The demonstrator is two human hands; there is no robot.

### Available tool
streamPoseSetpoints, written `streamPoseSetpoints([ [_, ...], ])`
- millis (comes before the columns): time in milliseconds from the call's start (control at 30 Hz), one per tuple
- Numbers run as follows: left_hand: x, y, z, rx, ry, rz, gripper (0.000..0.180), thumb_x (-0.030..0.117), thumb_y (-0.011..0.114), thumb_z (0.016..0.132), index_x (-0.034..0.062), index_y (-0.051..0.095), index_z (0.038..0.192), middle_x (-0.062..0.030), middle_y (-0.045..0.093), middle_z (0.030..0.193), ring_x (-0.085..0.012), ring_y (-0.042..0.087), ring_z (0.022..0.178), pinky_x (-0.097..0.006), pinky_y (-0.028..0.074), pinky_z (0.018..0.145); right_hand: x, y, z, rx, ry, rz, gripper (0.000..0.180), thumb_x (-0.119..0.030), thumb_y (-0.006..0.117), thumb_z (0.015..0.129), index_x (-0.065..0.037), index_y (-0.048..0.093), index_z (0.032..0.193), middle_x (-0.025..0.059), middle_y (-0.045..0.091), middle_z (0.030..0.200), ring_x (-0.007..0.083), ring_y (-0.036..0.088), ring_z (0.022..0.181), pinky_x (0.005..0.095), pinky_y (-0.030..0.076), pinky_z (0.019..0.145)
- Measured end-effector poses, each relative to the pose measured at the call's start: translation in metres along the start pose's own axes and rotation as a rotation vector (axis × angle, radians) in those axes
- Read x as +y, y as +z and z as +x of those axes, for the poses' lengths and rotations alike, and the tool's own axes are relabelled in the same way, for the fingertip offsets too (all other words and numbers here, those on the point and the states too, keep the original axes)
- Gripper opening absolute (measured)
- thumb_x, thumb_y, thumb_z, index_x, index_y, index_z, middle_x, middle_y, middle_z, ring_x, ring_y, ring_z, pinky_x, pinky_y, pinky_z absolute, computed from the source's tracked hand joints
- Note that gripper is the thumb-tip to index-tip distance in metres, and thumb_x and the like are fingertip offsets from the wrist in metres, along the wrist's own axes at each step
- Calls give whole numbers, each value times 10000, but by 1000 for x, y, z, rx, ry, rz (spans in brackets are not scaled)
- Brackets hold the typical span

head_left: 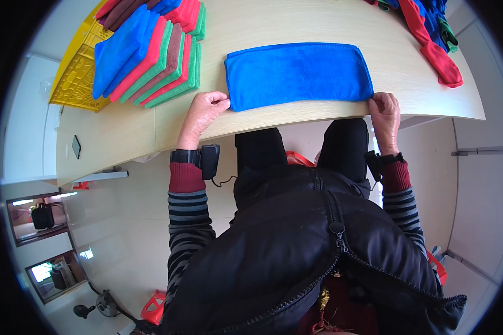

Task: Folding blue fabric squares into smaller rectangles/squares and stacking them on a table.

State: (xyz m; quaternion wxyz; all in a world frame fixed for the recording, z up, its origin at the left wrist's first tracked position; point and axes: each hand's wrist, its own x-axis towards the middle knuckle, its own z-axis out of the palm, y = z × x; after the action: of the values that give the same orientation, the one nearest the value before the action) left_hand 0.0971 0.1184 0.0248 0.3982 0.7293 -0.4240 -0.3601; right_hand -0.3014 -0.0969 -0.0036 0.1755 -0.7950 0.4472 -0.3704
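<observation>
A blue towel, folded into a long rectangle, lies flat near the front edge of the pale wooden table. My left hand pinches its near left corner between thumb and fingers. At the opposite end, my right hand has its fingers closed on the near right corner. Both wrists rest around the table's front edge.
Stacked folded towels in blue, red, brown and green stand at the left, beside a yellow plastic basket. Loose crumpled towels lie at the far right. A dark flat phone-like object is on the table's left part.
</observation>
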Motion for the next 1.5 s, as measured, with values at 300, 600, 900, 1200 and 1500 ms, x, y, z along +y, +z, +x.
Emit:
streamPoseSetpoints([
  [300,-2,11,4,75,103,269,110,64,610,894,-38,579,865,8,579,742,-70,494,684,-268,420,636,4,-1,1,37,-75,-58,72,-16,693,839,-13,646,893,83,616,880,222,595,844,336,512,760],
  [600,-6,11,-7,219,358,554,82,45,555,887,-4,491,874,-131,445,746,-217,467,659,-351,413,636,4,-7,7,74,-138,-175,75,-38,684,803,-16,629,849,116,631,851,327,603,872,418,492,784],
  [900,0,12,-6,223,298,589,50,27,551,860,-2,511,869,-194,563,833,-400,561,790,-455,444,704,6,-8,8,78,-122,-168,64,-37,675,797,-30,626,836,114,634,862,331,601,891,423,486,801],
  [1200,-6,19,-10,326,334,716,50,55,580,868,12,555,870,-188,594,840,-405,581,806,-486,454,722,4,-11,7,10,-87,-224,87,-30,675,796,-47,628,868,116,630,880,329,603,902,423,487,800],
  [1500,46,47,-12,479,410,864,122,135,612,912,43,659,976,-123,663,1003,-325,619,971,-467,453,878,-60,3,23,-16,-343,-56,258,-112,699,855,-43,616,1090,149,617,1172,340,581,1107,441,450,973],
])
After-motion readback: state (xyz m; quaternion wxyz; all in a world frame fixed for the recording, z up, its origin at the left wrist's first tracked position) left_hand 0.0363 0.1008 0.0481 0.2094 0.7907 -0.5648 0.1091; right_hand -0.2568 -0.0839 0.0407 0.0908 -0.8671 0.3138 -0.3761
